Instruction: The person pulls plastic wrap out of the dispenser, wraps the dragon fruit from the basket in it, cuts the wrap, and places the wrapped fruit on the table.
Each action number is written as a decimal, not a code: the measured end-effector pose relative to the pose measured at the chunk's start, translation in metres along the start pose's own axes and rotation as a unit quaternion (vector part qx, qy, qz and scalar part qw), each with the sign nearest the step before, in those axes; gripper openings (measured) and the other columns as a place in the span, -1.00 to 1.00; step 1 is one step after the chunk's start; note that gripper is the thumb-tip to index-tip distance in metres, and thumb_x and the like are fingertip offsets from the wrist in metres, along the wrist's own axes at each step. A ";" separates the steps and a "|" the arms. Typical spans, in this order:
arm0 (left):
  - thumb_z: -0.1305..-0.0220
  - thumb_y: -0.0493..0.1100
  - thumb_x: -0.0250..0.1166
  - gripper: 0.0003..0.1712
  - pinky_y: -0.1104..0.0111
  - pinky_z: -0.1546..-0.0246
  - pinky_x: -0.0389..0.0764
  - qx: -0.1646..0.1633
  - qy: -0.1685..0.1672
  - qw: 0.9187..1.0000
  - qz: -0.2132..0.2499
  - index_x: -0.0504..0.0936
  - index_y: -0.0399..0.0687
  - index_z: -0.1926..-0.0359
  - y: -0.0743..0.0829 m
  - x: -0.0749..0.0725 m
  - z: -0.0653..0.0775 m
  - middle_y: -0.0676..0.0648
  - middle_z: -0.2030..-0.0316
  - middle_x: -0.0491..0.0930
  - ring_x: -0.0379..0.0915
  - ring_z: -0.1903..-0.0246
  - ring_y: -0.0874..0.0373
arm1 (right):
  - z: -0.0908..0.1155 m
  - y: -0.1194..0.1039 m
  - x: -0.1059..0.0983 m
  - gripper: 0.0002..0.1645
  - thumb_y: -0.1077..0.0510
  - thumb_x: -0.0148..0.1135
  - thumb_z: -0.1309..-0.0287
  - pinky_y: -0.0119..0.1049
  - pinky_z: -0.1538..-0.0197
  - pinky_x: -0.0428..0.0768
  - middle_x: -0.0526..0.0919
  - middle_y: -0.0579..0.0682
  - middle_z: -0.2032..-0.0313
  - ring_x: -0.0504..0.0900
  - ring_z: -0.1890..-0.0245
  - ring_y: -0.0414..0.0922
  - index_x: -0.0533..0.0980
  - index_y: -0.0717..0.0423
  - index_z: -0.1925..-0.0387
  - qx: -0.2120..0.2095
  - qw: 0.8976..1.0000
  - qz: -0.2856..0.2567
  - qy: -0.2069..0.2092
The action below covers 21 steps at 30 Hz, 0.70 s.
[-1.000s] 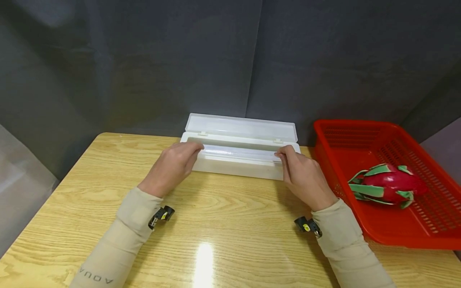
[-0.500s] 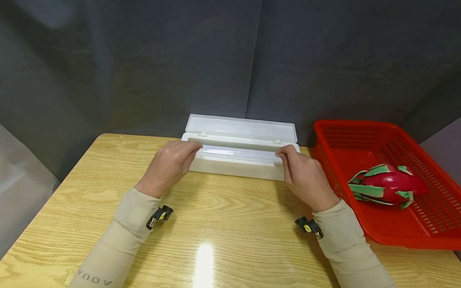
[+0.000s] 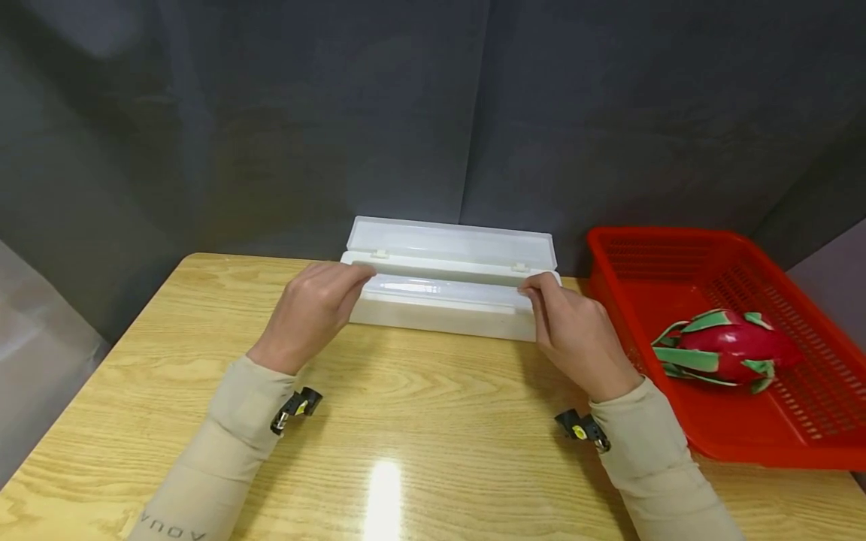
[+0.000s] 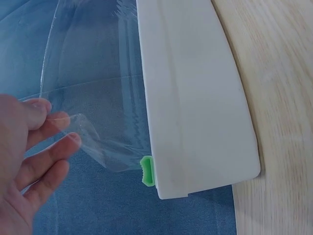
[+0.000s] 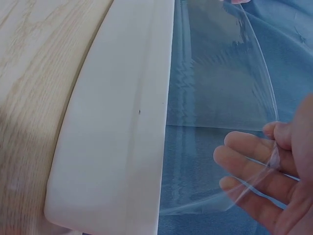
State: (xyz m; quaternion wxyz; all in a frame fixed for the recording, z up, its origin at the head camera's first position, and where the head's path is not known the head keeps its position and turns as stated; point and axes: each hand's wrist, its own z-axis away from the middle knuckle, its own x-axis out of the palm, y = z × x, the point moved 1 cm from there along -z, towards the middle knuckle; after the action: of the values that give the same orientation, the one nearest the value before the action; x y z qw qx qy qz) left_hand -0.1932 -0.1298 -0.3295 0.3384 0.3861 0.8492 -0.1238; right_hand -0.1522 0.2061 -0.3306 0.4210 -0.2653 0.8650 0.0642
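Observation:
A white cling film dispenser box (image 3: pixel 440 321) lies at the far edge of the table, its hinged lid (image 3: pixel 452 237) raised behind it. Clear cling film (image 4: pixel 100 93) comes out of the box in a wide sheet. At the sheet's left corner, my left hand (image 3: pixel 304 312) pinches the film between thumb and forefinger. My right hand (image 3: pixel 575 330) pinches the other corner, where the film bunches between the fingers in the right wrist view. The edge between both hands is drawn fairly straight. A small green piece (image 4: pixel 147 171) sticks out at the box's left end.
A red plastic basket (image 3: pixel 751 424) stands at the right, close to my right forearm, with a dragon fruit (image 3: pixel 734 349) in it. Dark cloth (image 3: pixel 406 113) hangs behind the wood-grain table (image 3: pixel 419 406).
My left hand has shifted slightly to the left, with the film still pinched. The right hand has barely moved, and the box stays in place.

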 end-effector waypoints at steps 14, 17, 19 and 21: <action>-0.19 -0.42 0.36 -0.82 0.19 0.15 0.78 0.026 -0.023 0.999 0.007 0.73 -0.19 0.18 0.003 -0.001 -0.002 -0.11 0.30 0.80 0.74 0.30 0.04 | 0.000 -0.005 -0.006 -0.82 0.38 0.21 -0.22 -0.37 0.62 0.44 0.59 0.04 0.59 0.31 0.70 -0.25 0.49 0.21 0.14 0.001 1.000 -0.010 -0.013; -0.20 -0.41 0.35 -0.85 0.18 0.13 0.77 0.018 -0.029 0.999 0.004 0.75 -0.20 0.21 0.004 -0.002 -0.001 -0.11 0.32 0.80 0.73 0.30 0.03 | 0.000 -0.006 -0.008 -0.79 0.39 0.22 -0.17 -0.43 0.61 0.37 0.64 0.05 0.55 0.28 0.69 -0.26 0.48 0.19 0.15 0.006 1.000 -0.008 -0.023; -0.22 -0.39 0.35 -0.87 0.17 0.11 0.77 0.011 -0.034 0.999 0.002 0.75 -0.20 0.22 0.004 -0.002 -0.001 -0.11 0.31 0.79 0.73 0.29 0.02 | 0.000 -0.007 -0.009 -0.77 0.38 0.25 -0.16 -0.42 0.61 0.37 0.74 0.11 0.44 0.29 0.69 -0.25 0.48 0.19 0.14 0.014 0.999 -0.010 -0.030; -0.24 -0.38 0.34 -0.89 0.16 0.09 0.77 0.007 -0.036 0.999 0.000 0.74 -0.19 0.23 0.004 -0.002 -0.001 -0.11 0.31 0.79 0.72 0.29 0.02 | -0.001 -0.007 -0.010 -0.78 0.36 0.26 -0.20 -0.36 0.58 0.49 0.81 0.17 0.31 0.39 0.68 -0.20 0.50 0.20 0.12 0.024 0.999 -0.011 -0.034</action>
State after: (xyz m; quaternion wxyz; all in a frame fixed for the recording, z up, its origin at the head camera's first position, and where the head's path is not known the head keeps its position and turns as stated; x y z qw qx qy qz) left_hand -0.1898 -0.1280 -0.3274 0.3660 0.3839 0.8355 -0.1430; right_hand -0.1436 0.2037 -0.3214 0.4566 -0.2623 0.8488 0.0480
